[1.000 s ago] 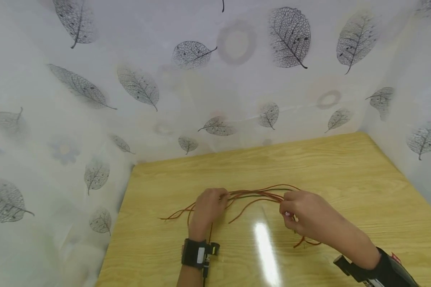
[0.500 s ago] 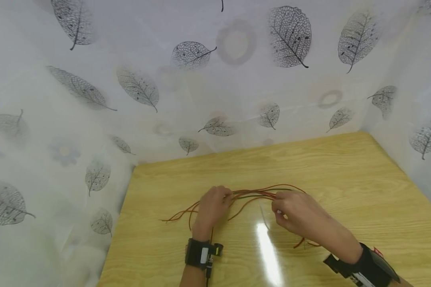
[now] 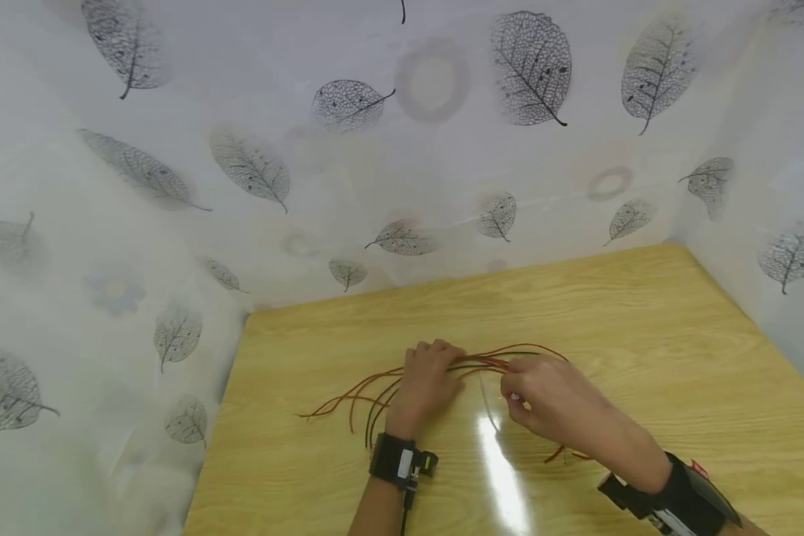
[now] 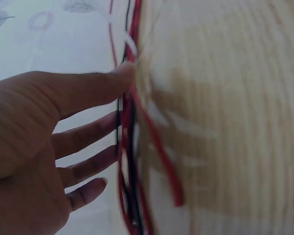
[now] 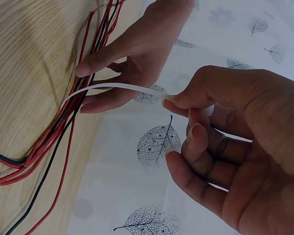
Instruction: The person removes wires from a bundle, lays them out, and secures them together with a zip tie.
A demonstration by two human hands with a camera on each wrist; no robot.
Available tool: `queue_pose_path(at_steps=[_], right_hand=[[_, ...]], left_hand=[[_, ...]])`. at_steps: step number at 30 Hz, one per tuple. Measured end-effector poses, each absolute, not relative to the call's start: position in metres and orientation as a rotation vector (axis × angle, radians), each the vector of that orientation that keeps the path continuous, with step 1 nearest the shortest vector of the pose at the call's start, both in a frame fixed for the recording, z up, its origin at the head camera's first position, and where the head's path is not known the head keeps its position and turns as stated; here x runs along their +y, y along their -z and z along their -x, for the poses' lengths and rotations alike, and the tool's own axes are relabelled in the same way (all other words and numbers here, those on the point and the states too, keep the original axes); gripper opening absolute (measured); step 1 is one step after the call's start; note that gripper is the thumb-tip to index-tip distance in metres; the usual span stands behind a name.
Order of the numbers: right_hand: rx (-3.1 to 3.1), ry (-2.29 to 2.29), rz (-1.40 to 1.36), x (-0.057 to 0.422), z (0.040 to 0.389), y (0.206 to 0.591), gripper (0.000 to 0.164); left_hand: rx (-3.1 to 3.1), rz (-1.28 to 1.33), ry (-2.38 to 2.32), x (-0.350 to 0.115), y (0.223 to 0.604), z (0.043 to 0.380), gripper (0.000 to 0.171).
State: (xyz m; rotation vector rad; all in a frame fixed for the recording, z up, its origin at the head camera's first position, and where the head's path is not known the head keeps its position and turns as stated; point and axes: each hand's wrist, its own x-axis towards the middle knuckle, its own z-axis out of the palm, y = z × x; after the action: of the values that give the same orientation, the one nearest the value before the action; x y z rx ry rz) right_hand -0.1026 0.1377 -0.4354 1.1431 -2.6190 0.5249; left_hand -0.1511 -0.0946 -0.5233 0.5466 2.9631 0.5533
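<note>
A loose bundle of red and black wires [image 3: 479, 362] stretches between my hands over the table. My left hand [image 3: 430, 381] holds the bundle, thumb on one side and fingers on the other, as the wires [image 4: 130, 152] show in the left wrist view. My right hand [image 3: 554, 391] pinches the end of a narrow white cable tie [image 5: 112, 85] between thumb and forefinger. From there the tie curves to the bundle, passing close to my left fingers. One red wire end [image 4: 169, 174] sticks out from the rest near my left thumb.
The wood-grain table [image 3: 610, 313] lies under the wires, with a bright light reflection near its front. Wire ends fan out to the left [image 3: 328, 406] and show below my right wrist. A pale curtain with a leaf print [image 3: 442, 171] encloses the back and sides.
My left hand has slid right along the bundle, closer to my right hand, uncovering more wires on the left. The right hand has shifted slightly left.
</note>
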Motion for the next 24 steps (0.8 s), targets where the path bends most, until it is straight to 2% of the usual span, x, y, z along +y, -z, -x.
queue_pose_path(at_steps=[11,17,24], right_hand=[[-2.632,-0.493,-1.151,0.131,0.108,0.44,0.025],[-2.698,-0.461,-1.146,0.127,0.115,0.446,0.024],[-2.734,-0.584,-1.132,0.126,0.132,0.452,0.016]], left_hand=[[3.038,-0.54,-0.561,-0.094,0.533,0.153,0.019],[2.985,-0.538,-0.681,-0.094,0.528,0.152,0.013],[2.986,-0.595,-0.71,-0.086,0.523,0.161,0.015]])
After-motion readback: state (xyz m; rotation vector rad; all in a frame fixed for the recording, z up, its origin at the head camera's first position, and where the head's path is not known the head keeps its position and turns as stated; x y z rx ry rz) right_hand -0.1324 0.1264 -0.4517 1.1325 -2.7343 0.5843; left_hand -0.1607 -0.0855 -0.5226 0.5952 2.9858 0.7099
